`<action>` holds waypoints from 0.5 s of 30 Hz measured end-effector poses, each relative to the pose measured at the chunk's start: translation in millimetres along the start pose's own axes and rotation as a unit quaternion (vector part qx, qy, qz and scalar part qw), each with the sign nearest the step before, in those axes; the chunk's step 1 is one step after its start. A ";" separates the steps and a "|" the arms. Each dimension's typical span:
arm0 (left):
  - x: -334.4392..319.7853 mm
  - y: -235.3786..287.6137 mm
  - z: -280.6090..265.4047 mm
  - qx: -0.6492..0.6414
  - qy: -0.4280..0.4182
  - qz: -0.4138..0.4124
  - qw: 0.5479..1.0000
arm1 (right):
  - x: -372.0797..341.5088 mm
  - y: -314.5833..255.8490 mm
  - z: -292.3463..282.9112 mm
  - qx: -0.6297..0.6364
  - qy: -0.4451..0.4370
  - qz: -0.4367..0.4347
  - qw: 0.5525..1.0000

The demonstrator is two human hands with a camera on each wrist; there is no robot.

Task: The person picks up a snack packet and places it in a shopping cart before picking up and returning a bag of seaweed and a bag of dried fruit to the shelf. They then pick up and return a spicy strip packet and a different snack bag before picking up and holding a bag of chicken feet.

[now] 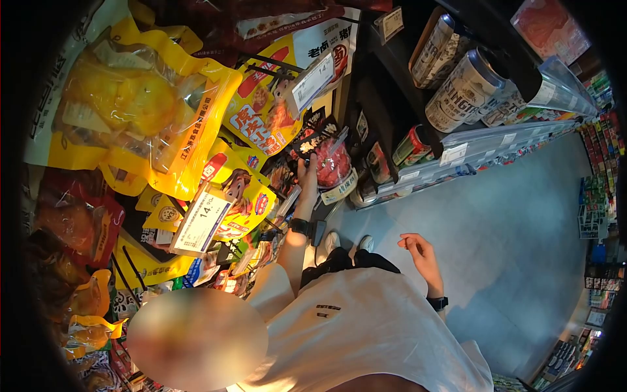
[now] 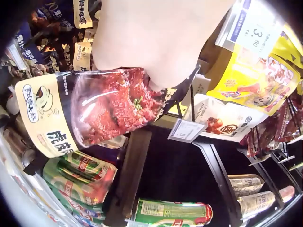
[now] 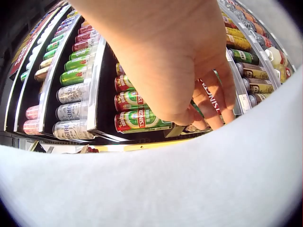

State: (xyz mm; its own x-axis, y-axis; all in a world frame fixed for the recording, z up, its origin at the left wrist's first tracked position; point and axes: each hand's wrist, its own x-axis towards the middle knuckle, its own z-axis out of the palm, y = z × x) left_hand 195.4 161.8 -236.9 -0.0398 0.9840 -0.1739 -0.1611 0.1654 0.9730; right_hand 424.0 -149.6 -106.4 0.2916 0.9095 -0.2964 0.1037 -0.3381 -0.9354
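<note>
In the head view my left hand (image 1: 308, 174) grips the edge of a snack pouch (image 1: 334, 163) beside the hanging snack display. The left wrist view shows this pouch (image 2: 113, 106) closer: black and cream, with a cartoon face and red glazed meat across its front. There the left hand (image 2: 161, 38) covers the pouch's upper edge, and its fingertips are mostly hidden. My right hand (image 1: 421, 258) hangs beside the body over the aisle, its fingers loosely bent around nothing. Seen from the right wrist, the right hand (image 3: 175, 61) overlaps shelves of drink cans without holding any.
Yellow snack pouches (image 1: 130, 98) hang on pegs at the left, with price tags (image 1: 204, 219) sticking out. A shelf of beer cans (image 1: 467, 88) stands at the upper right, its clear front edge (image 1: 483, 147) facing the aisle. Grey floor (image 1: 509, 248) stretches to the right.
</note>
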 end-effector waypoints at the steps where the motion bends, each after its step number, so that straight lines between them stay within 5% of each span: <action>1: 6.4 2.0 -2.2 -0.005 -0.015 0.035 0.999 | 0.6 2.3 -1.0 -0.002 -0.002 0.000 1.000; 8: 25.8 13.5 -9.9 0.096 0.037 -0.033 0.994 | 1.5 4.9 -1.7 0.006 -0.015 0.003 1.000; 9: 41.9 -12.6 -20.3 0.055 -0.023 -0.020 0.998 | 2.0 4.5 -2.3 0.004 -0.016 0.001 1.000; 15: 50.9 -37.1 -16.4 0.140 0.085 -0.015 0.986 | 4.8 3.4 -9.6 -0.006 -0.026 -0.017 0.999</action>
State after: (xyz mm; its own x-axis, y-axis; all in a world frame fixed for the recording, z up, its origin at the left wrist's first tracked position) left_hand 183.2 204.6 -284.3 -0.2080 0.9567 -0.2035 0.1131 0.2302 0.9665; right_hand 434.9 -148.7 -109.1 0.2380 0.9320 -0.2735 0.1250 -0.3086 -0.9429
